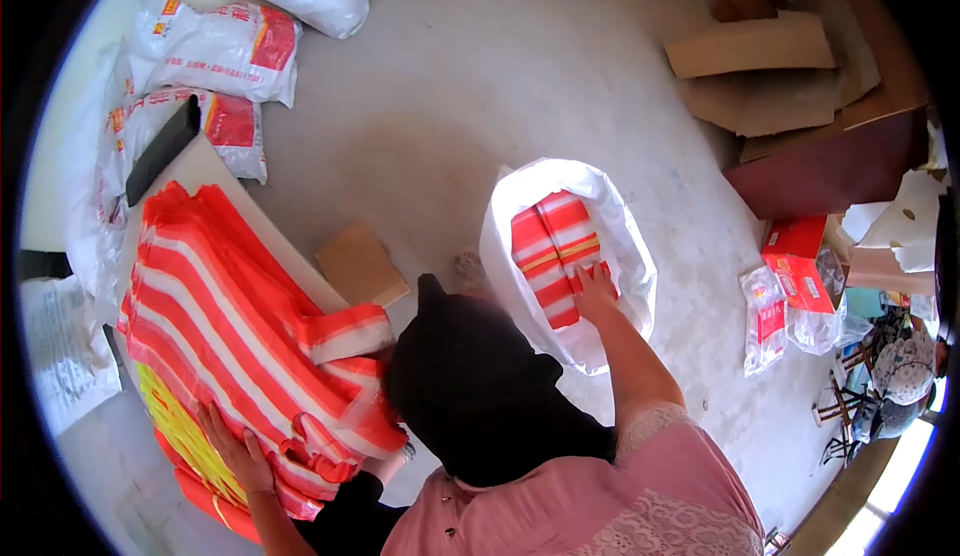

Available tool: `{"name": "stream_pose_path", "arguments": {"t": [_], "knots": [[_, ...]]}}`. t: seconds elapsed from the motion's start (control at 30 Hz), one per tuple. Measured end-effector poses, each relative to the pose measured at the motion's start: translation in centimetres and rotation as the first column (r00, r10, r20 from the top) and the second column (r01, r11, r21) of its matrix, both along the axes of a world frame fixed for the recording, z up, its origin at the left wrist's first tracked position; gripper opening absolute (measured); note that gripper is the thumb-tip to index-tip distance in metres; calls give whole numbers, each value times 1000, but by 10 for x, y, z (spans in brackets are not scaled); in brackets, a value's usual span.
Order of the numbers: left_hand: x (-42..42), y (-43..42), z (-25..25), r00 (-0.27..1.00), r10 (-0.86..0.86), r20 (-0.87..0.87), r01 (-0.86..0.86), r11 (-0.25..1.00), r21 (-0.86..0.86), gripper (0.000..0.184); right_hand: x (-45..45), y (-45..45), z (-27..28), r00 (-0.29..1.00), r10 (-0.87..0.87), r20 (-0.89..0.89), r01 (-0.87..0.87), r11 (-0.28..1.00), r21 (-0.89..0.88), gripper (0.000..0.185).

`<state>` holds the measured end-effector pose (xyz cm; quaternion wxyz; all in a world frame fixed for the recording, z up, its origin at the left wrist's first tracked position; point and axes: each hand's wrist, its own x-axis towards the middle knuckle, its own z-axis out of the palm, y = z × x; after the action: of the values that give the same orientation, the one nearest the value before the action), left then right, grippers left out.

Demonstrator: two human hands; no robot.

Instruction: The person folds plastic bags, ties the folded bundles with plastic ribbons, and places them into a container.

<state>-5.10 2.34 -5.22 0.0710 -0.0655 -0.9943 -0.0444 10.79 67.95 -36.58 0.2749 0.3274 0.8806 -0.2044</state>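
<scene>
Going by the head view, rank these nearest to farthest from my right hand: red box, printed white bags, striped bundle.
1. Striped bundle: under your right hand, inside the white sack.
2. Red box: off to the right.
3. Printed white bags: far upper left.

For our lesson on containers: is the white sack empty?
No, red-and-white striped bundles lie inside the white sack, under the right hand.

The grey floor (420,96) bears a white sack (643,256); a cardboard piece (362,264).
</scene>
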Motion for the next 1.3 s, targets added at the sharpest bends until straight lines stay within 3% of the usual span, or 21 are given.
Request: {"name": "stream_pose_path", "arguments": {"t": [0.2,0.4,0.53,0.67,0.77,0.8,0.83,0.87,0.9,1.0,1.1,1.2,1.3], "knots": [[2,-1,2,998,-63,-21,62,998,-31,73,6,-6,10,994,-19,-103,19,1000,-1,62],[7,6,9,999,17,38,-18,999,26,77,10,-18,44,915,68,-397,-38,996,82,53],[5,11,15,1000,5,-11,-4,999,43,79,-19,-11,67,833,76,-548,-41,996,76,50],[7,11,16,999,9,-46,-4,995,99,77,-84,-21,129,662,157,-732,-108,988,114,48],[7,9,19,999,21,-38,-16,989,145,77,-147,-68,205,498,190,-846,-241,968,75,50],[8,7,18,999,20,-39,-13,986,166,77,-164,-100,246,499,166,-851,-290,957,17,51],[9,6,20,1000,21,-22,-16,982,189,78,-178,-127,273,447,227,-865,-380,924,47,53],[10,6,23,1000,20,-7,-18,977,215,78,-188,-157,299,404,187,-896,-489,872,-38,57],[10,3,22,1000,20,8,-21,970,242,78,-194,-187,326,359,371,-856,-588,802,102,61],[8,-8,20,999,-32,7,29,955,294,77,-202,-277,381,90,730,-678,-837,424,346,68],[7,-16,30,995,-65,79,35,942,333,74,-201,-352,395,-81,842,-534,-913,152,379,66],[4,-24,38,993,-93,75,56,918,393,69,-220,-394,384,-134,876,-464,-898,90,431,63],[-5,-28,35,995,-93,26,82,954,288,68,-248,-408,357,-119,905,-409,-885,90,456,63]]}}
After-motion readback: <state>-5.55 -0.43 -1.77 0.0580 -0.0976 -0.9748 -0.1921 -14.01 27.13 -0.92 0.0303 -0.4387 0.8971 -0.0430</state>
